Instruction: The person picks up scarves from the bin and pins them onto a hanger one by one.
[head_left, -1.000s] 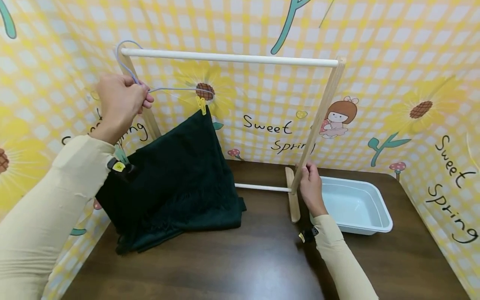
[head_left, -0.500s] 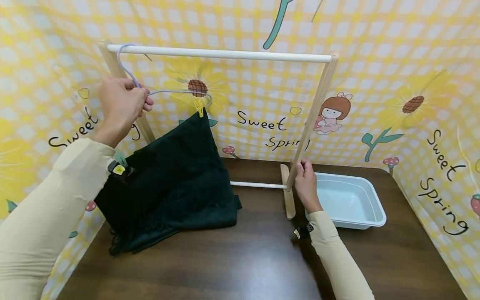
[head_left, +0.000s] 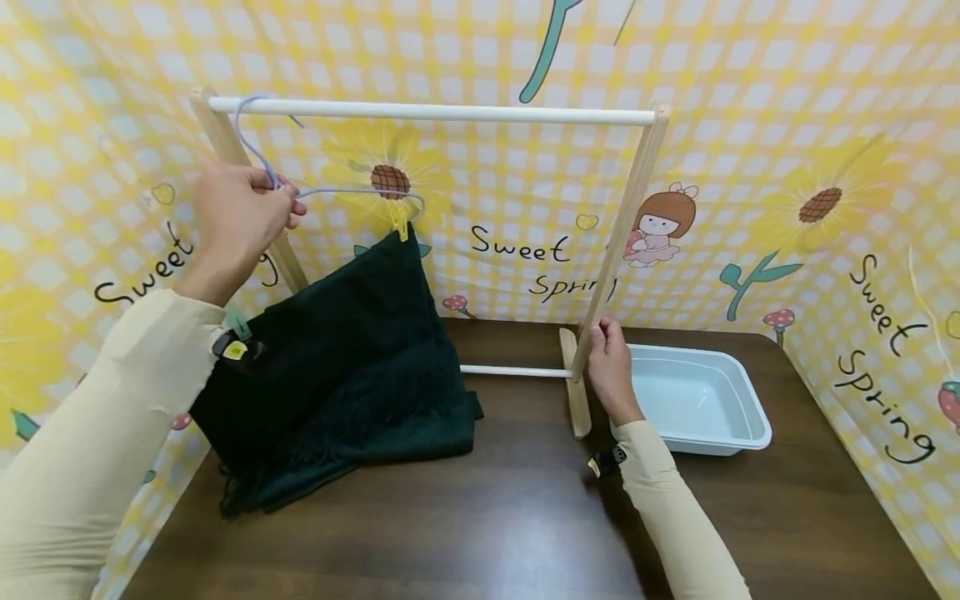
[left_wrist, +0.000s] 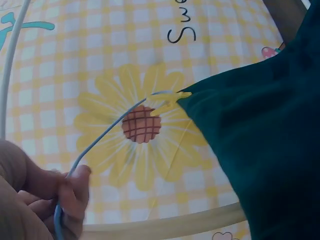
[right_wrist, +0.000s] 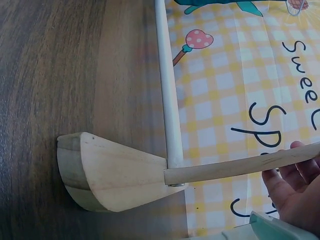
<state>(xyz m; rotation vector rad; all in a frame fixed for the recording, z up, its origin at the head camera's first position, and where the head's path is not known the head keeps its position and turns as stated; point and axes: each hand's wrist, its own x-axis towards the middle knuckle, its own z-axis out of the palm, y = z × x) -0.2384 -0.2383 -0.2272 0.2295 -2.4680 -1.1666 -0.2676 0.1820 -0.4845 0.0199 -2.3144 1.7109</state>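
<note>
My left hand (head_left: 240, 221) pinches a lavender wire hanger (head_left: 352, 191) just below its hook. The hook passes over the white top rail (head_left: 450, 112) of a wooden drying rack, near its left end; the tip shows below the rail. From the hanger's right end a yellow clothespin (head_left: 401, 225) holds a corner of a dark green fringed cloth (head_left: 352, 358). A pale green clothespin (head_left: 237, 323) shows near the left wrist, partly hidden. The cloth's lower part reaches the table. My right hand (head_left: 611, 367) grips the rack's right wooden upright (right_wrist: 225, 167) low down, above the foot (right_wrist: 120, 175).
A light blue plastic basin (head_left: 701, 400) stands right of the rack, close to the right hand. The white lower bar (head_left: 517, 372) joins the rack's sides. Behind the brown table (head_left: 480, 517) hangs a yellow checked backdrop (head_left: 525, 175).
The hanger's hook has come down from above onto the top rail, and its tip now shows beneath it. My right hand keeps its grip on the upright. The view has shifted slightly.
</note>
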